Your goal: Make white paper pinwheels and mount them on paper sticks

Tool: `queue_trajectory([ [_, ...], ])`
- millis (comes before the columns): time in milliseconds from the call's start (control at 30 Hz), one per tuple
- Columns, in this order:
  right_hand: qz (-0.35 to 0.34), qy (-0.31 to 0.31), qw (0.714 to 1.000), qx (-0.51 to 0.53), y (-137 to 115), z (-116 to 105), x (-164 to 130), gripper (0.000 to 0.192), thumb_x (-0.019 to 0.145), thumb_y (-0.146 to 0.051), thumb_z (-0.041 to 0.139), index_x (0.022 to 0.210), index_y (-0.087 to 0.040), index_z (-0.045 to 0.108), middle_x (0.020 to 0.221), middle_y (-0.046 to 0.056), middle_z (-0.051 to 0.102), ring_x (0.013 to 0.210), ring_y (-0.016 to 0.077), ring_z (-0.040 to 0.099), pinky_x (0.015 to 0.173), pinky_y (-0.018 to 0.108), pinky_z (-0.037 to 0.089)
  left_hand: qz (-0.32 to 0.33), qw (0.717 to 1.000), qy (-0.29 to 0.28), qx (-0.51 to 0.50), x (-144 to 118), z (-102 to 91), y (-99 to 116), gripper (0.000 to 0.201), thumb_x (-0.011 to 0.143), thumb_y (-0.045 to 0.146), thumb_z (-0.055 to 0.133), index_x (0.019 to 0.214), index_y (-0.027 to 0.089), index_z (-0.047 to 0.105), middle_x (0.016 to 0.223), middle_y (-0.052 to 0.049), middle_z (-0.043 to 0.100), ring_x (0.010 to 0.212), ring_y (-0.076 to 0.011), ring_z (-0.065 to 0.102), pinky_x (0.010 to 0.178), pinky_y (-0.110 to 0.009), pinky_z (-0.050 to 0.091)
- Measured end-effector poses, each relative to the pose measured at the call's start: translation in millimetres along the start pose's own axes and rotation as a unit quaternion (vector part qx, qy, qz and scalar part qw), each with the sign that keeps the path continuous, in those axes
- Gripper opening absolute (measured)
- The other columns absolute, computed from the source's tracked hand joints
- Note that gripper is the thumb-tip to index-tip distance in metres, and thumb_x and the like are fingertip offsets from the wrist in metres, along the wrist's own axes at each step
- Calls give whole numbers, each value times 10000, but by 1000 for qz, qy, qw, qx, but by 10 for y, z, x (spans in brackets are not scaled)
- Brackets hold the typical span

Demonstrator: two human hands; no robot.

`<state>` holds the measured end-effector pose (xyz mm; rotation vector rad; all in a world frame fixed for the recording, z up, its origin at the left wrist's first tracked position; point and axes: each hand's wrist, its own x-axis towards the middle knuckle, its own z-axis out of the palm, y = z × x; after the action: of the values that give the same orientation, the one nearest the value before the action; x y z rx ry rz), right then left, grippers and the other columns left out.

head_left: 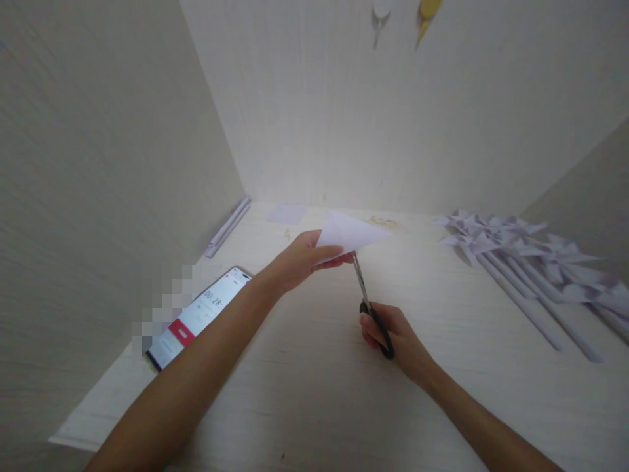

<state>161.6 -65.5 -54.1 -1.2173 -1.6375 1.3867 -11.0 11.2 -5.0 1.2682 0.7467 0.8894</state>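
We see the left hand (295,262) pinching a folded paper triangle (351,235) above the table (319,387), fingers closed on its near corner. The right hand (400,337) grips the scissors (371,308) through the black handles, the blades meeting the paper's lower edge; how far they gape we cannot tell. We judge the paper light, thin and easily creased, best held close beside the cut. A phone (196,318) lies left; paper pinwheels (531,262) lie right.
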Motion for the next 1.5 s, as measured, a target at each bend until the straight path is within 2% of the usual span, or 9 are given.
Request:
queue_trajectory([
  [467,18,10,1000,-15,43,8,-16,388,680,-506,517,521,-197,345,434,-59,328,394,67,286,380,224,205,14,1000,-11,1,-29,68,45,206,665,148,573,861,86,586,838,-76,644,774,-139,602,827,-333,430],
  [833,21,12,999,-47,44,-2,-17,375,665,-463,545,500,-196,342,435,-59,320,405,70,284,384,223,207,6,1000,-4,10,-44,80,67,210,660,158,574,858,88,586,825,-74,645,763,-140,604,817,-338,438],
  [1500,16,12,997,-80,64,-8,-15,361,697,-460,500,516,-197,334,458,-57,302,423,72,274,399,226,199,8,1000,-15,14,-54,81,83,207,673,164,561,861,78,585,826,-80,642,769,-142,601,807,-322,444],
])
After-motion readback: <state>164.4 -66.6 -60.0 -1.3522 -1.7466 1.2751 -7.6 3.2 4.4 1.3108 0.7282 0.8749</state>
